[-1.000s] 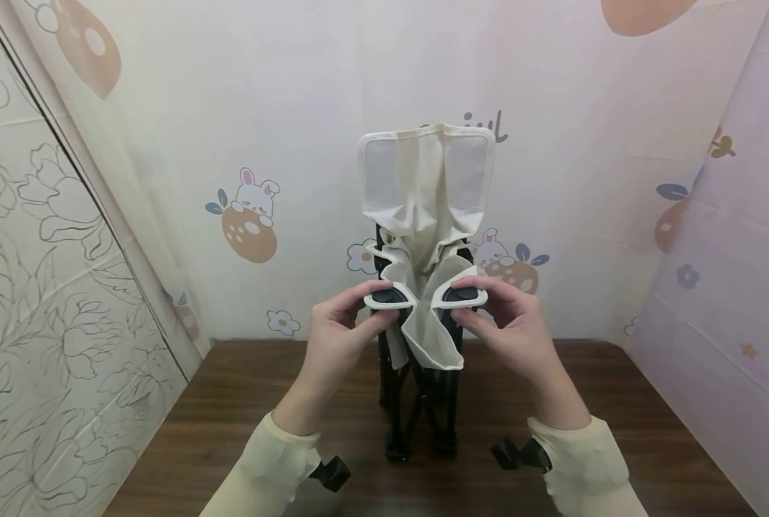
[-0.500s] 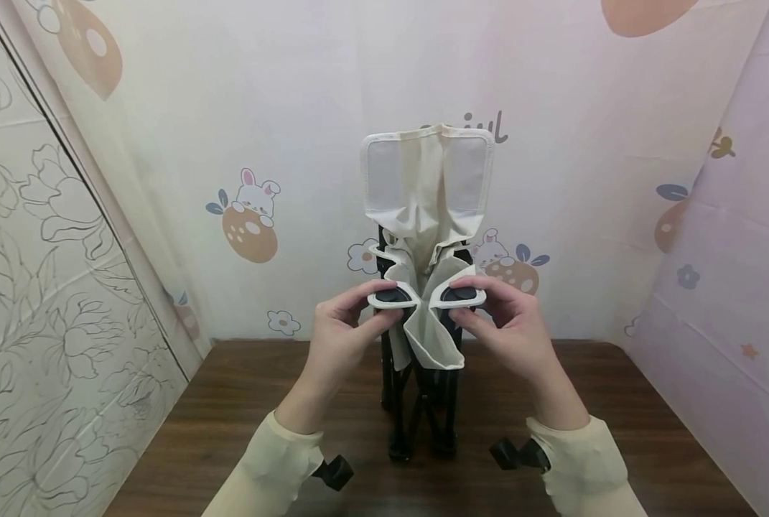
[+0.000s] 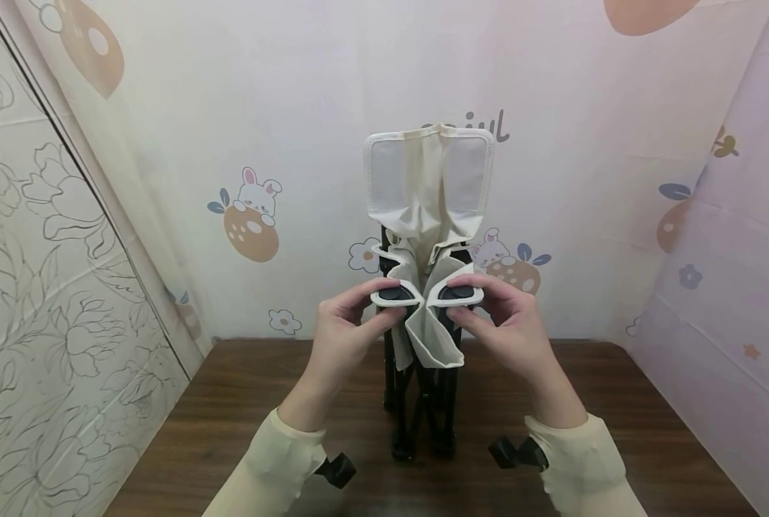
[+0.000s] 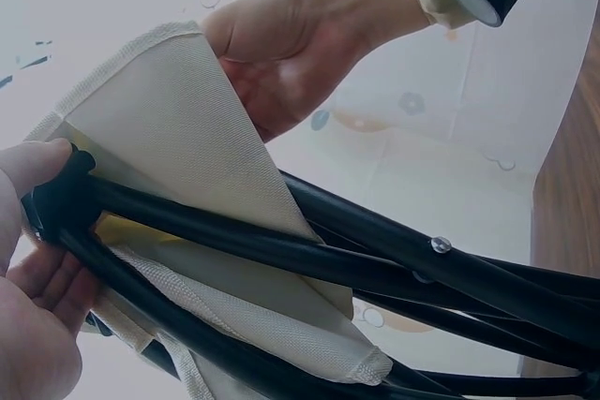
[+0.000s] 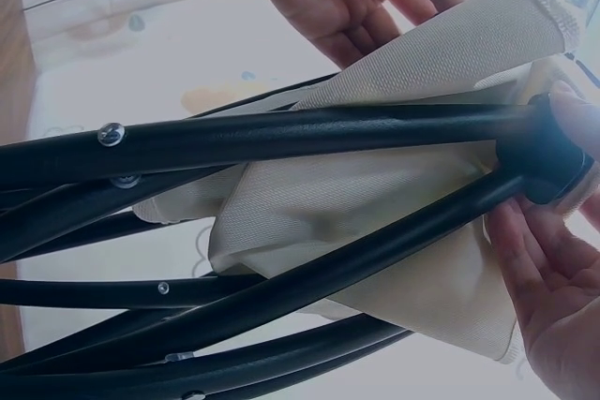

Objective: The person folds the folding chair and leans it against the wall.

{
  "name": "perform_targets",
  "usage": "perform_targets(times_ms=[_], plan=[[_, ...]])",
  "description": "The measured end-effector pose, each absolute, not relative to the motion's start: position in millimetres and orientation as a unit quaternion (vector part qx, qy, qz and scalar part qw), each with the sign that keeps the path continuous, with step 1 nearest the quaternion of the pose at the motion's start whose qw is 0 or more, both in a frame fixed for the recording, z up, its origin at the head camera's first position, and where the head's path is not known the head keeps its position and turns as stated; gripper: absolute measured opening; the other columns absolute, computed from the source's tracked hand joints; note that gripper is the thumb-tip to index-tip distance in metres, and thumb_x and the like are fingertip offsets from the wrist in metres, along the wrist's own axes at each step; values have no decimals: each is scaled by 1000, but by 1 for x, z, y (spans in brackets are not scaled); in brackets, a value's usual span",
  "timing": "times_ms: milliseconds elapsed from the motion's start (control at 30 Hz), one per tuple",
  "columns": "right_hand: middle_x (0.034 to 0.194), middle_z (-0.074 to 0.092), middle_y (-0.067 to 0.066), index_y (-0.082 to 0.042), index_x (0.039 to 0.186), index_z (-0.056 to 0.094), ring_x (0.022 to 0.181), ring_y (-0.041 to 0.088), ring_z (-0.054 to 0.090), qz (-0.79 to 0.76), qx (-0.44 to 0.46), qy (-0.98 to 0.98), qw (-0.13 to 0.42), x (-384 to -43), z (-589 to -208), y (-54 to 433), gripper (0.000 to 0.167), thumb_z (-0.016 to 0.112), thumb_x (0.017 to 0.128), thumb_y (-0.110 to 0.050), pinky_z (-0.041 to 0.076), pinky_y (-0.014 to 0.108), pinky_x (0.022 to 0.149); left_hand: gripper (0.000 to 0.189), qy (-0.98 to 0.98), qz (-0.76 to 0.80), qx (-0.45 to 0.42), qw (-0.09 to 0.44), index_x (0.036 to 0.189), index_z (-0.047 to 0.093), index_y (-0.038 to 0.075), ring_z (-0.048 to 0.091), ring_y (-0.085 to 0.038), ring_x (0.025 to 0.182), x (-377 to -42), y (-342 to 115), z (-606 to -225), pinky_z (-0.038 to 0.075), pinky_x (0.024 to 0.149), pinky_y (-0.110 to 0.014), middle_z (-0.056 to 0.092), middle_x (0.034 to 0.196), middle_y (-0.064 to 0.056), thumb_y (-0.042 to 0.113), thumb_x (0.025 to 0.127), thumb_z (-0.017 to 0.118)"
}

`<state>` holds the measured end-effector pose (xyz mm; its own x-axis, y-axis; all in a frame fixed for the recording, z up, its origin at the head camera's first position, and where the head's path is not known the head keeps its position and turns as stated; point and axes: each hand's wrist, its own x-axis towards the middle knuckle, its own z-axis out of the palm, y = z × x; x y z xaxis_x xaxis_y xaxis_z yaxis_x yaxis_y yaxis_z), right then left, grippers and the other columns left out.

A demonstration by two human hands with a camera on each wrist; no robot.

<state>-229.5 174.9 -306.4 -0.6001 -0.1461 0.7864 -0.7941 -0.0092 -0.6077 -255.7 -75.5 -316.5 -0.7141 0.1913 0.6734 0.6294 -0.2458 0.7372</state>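
Observation:
A small folding chair with a beige fabric seat and back stands upright, half folded, on black tube legs. My left hand pinches its left front seat corner, thumb below and fingers on top of the black corner joint. On the other side, my right hand grips the matching right corner joint likewise. Between them the seat cloth sags in a fold. In the left wrist view, black tubes run from the held joint. The right wrist view shows tubes meeting at the right joint.
The chair's feet rest on a dark brown wooden table. A curtain with rabbit and carrot prints hangs close behind it. More patterned cloth lines both sides. Small black wrist cameras stick out from the sleeves.
The two held front corners have drawn slightly closer together, with the left hand shifting right and the right hand a little left. Both grips stay the same.

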Motion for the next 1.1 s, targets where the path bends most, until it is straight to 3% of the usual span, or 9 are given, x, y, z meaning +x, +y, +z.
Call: perform_targets(times_ms=[367, 633, 933, 1100], plan=[[113, 78, 9, 14, 122, 70, 97, 17, 69, 610, 356, -657, 264, -229, -305, 172, 44, 75, 81, 30, 60, 24, 85, 34, -595, -708, -348, 152, 126, 79, 1, 70, -29, 122, -257, -75, -316, 58, 104, -34, 79, 122, -10, -5, 93, 83], [114, 78, 9, 14, 122, 70, 99, 16, 70, 611, 361, -654, 262, -230, -304, 170, 42, 75, 83, 28, 59, 24, 85, 34, -596, -706, -351, 150, 126, 79, 1, 70, -30, 123, -258, -75, -316, 56, 109, -42, 79, 122, -9, -4, 93, 83], [114, 78, 8, 13, 121, 71, 102, 16, 70, 605, 353, -665, 260, -232, -303, 168, 41, 78, 83, 26, 58, 26, 89, 34, -578, -715, -358, 161, 123, 78, -4, 71, -28, 117, -259, -71, -315, 58, 102, -33, 79, 117, -15, -9, 90, 83], [114, 78, 9, 13, 121, 71, 102, 16, 71, 604, 358, -663, 260, -232, -303, 167, 40, 78, 83, 26, 58, 26, 90, 34, -572, -717, -363, 167, 123, 77, -5, 71, -27, 118, -260, -69, -316, 57, 104, -33, 78, 119, -16, -10, 90, 83]])
